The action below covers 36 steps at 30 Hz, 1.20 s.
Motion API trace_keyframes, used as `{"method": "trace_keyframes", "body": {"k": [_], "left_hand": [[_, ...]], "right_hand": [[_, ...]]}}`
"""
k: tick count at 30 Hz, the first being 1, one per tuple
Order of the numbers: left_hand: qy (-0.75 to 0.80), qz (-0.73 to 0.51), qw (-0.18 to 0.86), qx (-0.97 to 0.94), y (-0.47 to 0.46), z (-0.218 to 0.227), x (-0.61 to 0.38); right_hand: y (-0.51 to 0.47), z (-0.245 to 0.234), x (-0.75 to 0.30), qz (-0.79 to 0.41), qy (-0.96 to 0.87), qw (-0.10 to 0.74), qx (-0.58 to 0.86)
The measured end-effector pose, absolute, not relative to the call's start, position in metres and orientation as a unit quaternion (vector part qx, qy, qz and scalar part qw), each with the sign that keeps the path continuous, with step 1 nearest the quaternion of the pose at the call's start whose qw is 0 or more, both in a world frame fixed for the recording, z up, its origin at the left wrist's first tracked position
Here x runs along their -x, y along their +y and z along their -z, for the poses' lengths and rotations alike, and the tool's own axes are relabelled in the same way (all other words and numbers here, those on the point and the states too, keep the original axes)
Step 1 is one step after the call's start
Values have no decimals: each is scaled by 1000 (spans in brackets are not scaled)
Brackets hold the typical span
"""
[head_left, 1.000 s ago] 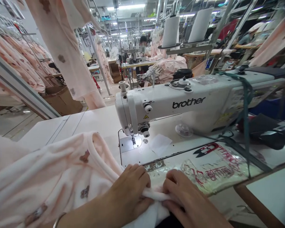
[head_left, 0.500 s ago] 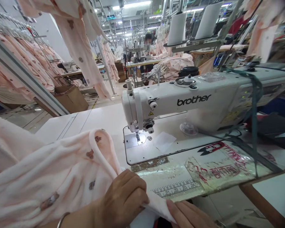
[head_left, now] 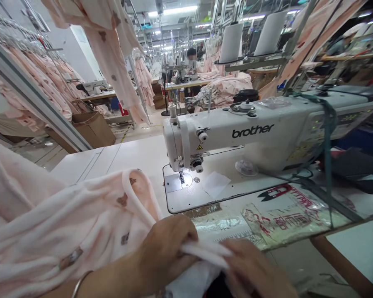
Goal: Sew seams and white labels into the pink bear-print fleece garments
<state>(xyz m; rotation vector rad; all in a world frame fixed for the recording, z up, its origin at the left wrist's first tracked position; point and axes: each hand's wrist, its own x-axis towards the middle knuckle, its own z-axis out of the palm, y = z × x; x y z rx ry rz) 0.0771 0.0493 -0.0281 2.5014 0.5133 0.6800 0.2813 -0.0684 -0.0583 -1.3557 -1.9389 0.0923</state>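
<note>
The left hand (head_left: 166, 248) has its fingers clamped on the folded edge of a pale pink fleece garment (head_left: 96, 215) with brown animal motifs; a metal bangle (head_left: 80, 283) circles that wrist. The right hand (head_left: 257, 265) is blurred: its fingers touch the same edge, but I cannot tell whether they are closed on it. The garment spreads over the left front of the white surface (head_left: 133, 153), its bound opening lying just left of the needle plate (head_left: 175, 186), and the held edge hangs at the front of the surface.

Behind the hands stands a Brother sewing machine (head_left: 251, 128), its needle area lit. A white scrap (head_left: 216, 184) lies right of the needle plate, and beyond it, against the machine's base, sits a round clear dish (head_left: 246, 167); its contents cannot be made out. Two white thread cones (head_left: 231, 43) stand on holders above the machine. On the floor at left is an open-topped cardboard box (head_left: 96, 132), whose inside is too dark to read. A pile of pink garments (head_left: 228, 89) rests farther back, beside a round black object (head_left: 246, 96).
</note>
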Motion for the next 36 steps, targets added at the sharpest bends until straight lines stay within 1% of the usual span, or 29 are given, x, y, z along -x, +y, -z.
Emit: {"method": "trace_keyframes", "body": {"k": [2, 3, 5, 9, 12, 16, 23, 28, 32, 36], "left_hand": [[273, -111, 350, -889, 63, 25, -83], [297, -58, 376, -876, 70, 24, -86], [316, -8, 380, -869, 81, 22, -93], [324, 32, 346, -880, 87, 21, -103], [319, 50, 333, -886, 83, 18, -108], [293, 80, 344, -888, 84, 10, -117], [324, 101, 461, -820, 93, 9, -120], [321, 90, 468, -818, 93, 11, -116], [297, 69, 471, -828, 92, 10, -113], [274, 43, 491, -826, 92, 10, -112]], "right_hand": [[-53, 48, -289, -171, -719, 309, 598], [-45, 44, -293, -220, -701, 272, 621], [-31, 37, -299, -262, -693, 224, 633], [-14, 29, -302, -293, -705, 205, 612], [-7, 20, -302, -324, -703, 195, 602], [-1, 7, -307, -371, -699, 183, 583], [11, 2, -315, -434, -686, 130, 569], [13, 0, -313, -442, -688, 109, 566], [15, 4, -313, -438, -676, 123, 581], [21, 8, -317, -460, -661, 144, 574]]}}
